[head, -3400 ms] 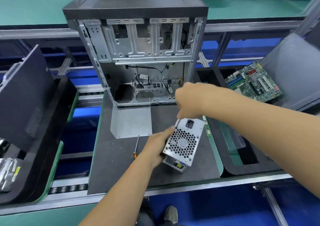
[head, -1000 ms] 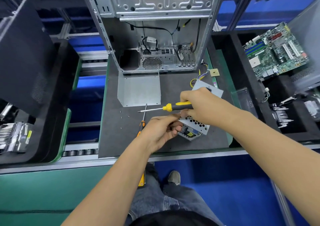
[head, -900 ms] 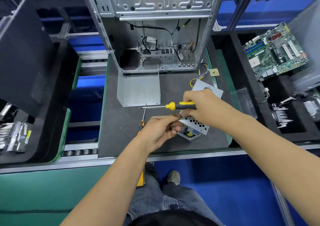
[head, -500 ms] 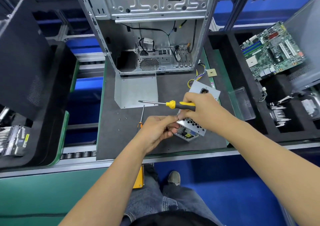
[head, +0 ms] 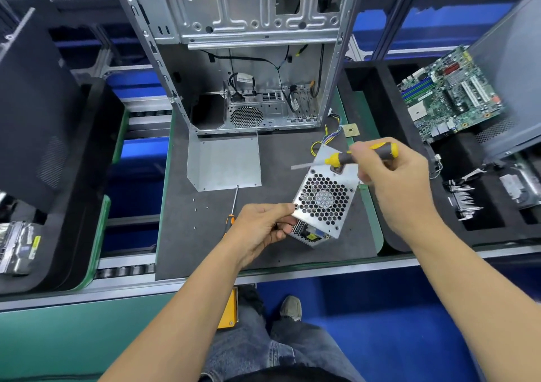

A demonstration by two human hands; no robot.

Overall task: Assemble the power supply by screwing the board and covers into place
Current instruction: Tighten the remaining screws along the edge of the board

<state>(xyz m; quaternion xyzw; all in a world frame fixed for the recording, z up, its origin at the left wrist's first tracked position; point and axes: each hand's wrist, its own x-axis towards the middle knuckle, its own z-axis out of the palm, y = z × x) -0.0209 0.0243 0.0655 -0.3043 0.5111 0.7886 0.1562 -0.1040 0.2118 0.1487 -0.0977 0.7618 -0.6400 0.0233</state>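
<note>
Where black tray [head: 380,94] sits, motherboard [head: 450,94] inside, tilted

The right hand [head: 392,182], empty and reaching toward the power supply [head: 325,197] a few seconds ago, now grips a yellow-and-black screwdriver [head: 351,157]. A second ago the handle lies in the fist with the shaft pointing left, level over the bench mat; now the hand sits higher and further right, the handle's end shows past the fingers, and the blurred shaft hangs above the supply's top edge. The supply's perforated fan face, largely hidden behind the right hand a moment ago, is now in full view. The left hand [head: 263,229] moves from the unit's left side to pinching its lower left corner.
</note>
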